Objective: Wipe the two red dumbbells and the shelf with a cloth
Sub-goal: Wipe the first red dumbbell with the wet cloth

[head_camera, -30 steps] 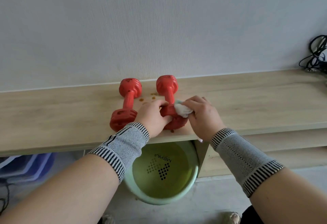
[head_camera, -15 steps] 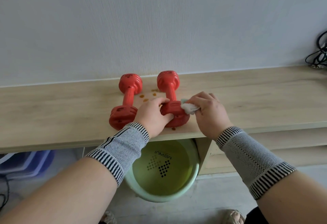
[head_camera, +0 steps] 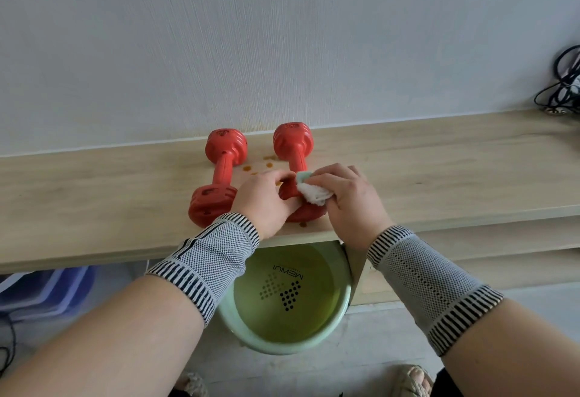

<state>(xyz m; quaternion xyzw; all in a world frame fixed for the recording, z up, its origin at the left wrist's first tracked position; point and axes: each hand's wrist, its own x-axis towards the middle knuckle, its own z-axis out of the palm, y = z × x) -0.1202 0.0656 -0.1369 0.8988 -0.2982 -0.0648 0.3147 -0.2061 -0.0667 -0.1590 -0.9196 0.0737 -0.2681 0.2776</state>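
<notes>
Two dumbbells laid side by side on shelf (head_camera: pixel 439 164), far ends by wall. Right dumbbell (head_camera: pixel 293 145) gripped at near end by left hand (head_camera: pixel 266 200). Cloth (head_camera: pixel 312 192) pinched in right hand (head_camera: pixel 348 199), pressed on same end. Left dumbbell (head_camera: pixel 219 177) untouched. Orange spots (head_camera: pixel 257 166) seen between handles.

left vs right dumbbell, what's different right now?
The left dumbbell lies free, untouched; the right dumbbell is held at its near end by the left hand. The right hand presses a cloth onto the right dumbbell; none touches the left dumbbell. Both are red, side by side on the shelf, pointing toward the wall.
</notes>
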